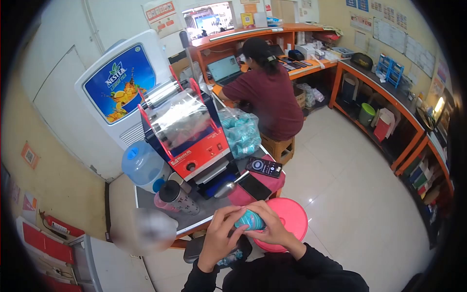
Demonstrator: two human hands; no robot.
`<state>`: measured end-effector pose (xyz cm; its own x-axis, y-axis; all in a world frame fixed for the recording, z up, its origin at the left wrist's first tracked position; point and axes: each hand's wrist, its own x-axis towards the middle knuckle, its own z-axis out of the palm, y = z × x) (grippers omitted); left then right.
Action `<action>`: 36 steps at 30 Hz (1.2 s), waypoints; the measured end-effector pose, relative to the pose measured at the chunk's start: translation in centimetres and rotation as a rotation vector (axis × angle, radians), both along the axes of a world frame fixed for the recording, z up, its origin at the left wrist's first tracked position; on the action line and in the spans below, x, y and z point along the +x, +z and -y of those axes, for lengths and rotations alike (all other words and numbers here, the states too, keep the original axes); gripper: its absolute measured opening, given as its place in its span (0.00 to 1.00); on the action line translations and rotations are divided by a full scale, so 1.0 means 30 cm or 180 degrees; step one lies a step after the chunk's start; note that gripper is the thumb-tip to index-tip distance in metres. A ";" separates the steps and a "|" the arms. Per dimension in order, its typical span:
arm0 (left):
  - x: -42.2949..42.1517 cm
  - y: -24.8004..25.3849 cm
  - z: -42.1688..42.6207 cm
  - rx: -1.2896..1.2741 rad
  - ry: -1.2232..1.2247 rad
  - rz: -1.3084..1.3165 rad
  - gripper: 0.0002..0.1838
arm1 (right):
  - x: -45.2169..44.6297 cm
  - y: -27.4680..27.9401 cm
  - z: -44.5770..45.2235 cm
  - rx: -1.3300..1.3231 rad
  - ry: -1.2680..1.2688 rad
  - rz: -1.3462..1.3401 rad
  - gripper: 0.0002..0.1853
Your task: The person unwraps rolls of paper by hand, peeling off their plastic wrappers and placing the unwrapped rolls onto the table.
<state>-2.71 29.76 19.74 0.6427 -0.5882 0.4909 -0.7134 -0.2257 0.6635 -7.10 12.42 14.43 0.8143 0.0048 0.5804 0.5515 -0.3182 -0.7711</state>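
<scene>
A small rounded teal bundle (250,221) with pale markings and a shiny, plastic-like surface is between my two hands; its exact kind cannot be made out. My left hand (220,238) grips it from the left with bent fingers. From the right, my right hand (272,228) closes around it, fingers over the top and thumb below. Under the hands is a round pink lid (294,214), partly covered by my right hand. Below my left hand, similar teal pieces (232,257) show in a dark container, partly hidden by my forearm.
On the table stand a red cup-sealing machine (202,163), a clear bag of teal packs (241,134), a lit phone (264,166), a metal scoop (224,190) and a tumbler (182,198). A person in maroon (272,97) sits at the orange counter (311,68) beside a laptop (224,71).
</scene>
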 end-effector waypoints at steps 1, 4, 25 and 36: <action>-0.022 -0.004 0.004 0.0046 0.0038 -0.0006 0.17 | -0.017 0.001 -0.004 -0.0109 -0.0200 0.0068 0.32; -0.092 0.005 0.016 0.0121 0.0167 -0.0130 0.14 | -0.046 -0.023 0.006 -0.0403 -0.0536 0.0291 0.34; -0.077 0.063 0.158 -0.0310 -0.1880 -0.0095 0.04 | -0.233 -0.058 0.079 0.0574 0.0481 0.0199 0.16; -0.024 0.059 0.188 -0.0297 -0.2682 0.0114 0.08 | -0.292 0.036 0.091 0.0996 0.0815 0.0208 0.16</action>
<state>-3.44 24.12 21.50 -0.0090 -0.8197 0.5728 -0.6396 0.4450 0.6268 -15.86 9.69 15.52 0.7711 0.0175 0.6365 0.6335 0.0801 -0.7696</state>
